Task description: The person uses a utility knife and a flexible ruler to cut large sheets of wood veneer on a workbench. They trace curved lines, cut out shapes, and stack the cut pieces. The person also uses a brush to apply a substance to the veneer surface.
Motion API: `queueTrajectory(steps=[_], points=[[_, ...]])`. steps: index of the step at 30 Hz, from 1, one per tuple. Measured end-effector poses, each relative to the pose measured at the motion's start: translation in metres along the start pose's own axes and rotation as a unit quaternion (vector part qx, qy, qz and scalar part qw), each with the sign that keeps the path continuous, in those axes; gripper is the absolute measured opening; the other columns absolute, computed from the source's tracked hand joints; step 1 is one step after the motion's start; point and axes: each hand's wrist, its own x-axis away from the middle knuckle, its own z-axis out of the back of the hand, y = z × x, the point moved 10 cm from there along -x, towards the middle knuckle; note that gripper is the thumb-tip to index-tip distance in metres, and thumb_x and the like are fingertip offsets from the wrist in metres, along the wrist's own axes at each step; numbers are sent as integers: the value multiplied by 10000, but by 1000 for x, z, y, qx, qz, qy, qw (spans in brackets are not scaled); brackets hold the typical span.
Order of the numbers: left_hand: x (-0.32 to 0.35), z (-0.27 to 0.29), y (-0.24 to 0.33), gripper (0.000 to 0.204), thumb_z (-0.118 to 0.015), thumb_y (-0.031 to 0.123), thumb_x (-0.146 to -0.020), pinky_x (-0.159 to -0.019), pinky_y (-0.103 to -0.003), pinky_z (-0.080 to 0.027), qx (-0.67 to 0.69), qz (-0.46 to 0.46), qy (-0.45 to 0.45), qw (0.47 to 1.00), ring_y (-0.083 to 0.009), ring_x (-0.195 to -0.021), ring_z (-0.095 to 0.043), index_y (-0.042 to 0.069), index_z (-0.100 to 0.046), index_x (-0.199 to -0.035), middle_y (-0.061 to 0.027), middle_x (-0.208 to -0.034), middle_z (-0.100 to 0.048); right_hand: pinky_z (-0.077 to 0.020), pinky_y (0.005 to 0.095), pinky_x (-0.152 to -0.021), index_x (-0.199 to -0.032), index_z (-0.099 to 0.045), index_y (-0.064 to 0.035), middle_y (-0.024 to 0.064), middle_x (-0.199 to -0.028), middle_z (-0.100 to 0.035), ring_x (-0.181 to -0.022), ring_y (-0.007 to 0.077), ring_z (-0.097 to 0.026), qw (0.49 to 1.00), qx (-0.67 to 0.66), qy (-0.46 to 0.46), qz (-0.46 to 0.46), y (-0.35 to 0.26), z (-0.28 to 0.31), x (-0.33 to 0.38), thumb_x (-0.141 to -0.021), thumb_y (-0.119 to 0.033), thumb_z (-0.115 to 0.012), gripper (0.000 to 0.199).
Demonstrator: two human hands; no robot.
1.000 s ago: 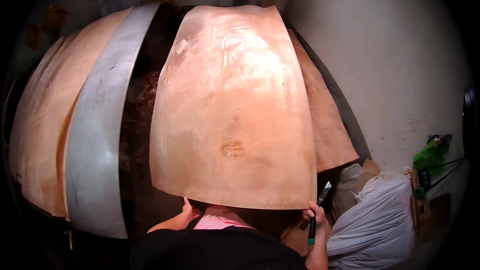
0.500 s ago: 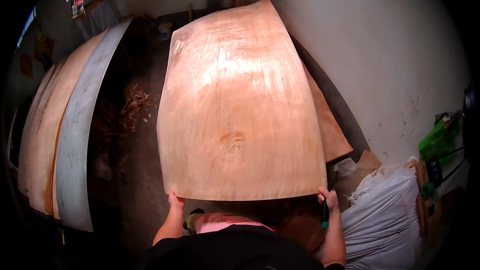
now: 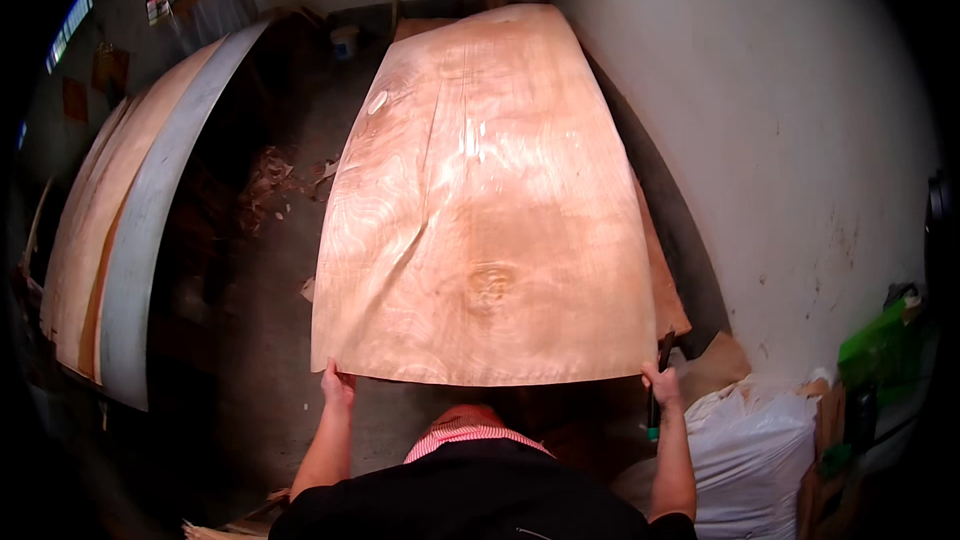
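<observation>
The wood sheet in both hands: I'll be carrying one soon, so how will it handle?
The wood sheet is probably floppy, as a long crease bends its left part. It looks light for its size: its near edge, between left hand and right hand, appears thin.

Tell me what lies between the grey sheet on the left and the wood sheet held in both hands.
In the head view, dark floor with a scatter of brown scraps lies between the grey sheet and the wood sheet; shadow hides some detail.
</observation>
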Motion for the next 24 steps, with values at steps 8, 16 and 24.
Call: queueTrajectory(steps=[8,16,24], points=[[-29,-28,-30,245,-475,216,-854,-640,-294,-491,4,-74,50,996,-169,-808,-576,34,-512,-1014,-65,-943,-576,-320,201,-388,-648,-490,-45,-23,-499,-446,-413,63,-420,995,94,6,27,-32,9,-66,-718,-100,-580,127],[7,-42,-18,266,-459,249,-861,-611,-273,-486,-56,-119,109,985,-162,-780,-576,36,-500,-1015,-48,-920,-570,-331,211,-396,-626,-490,-42,-11,-503,-468,-427,76,-442,998,69,11,5,-15,3,-72,-727,-89,-579,143],[-58,-30,-45,271,-489,313,-845,-481,-243,-450,-250,-76,129,957,-118,-612,-540,54,-537,-906,-19,-760,-557,-345,242,-392,-597,-485,-15,9,-467,-460,-408,94,-451,997,77,-12,5,31,-25,-137,-734,-99,-579,186]])
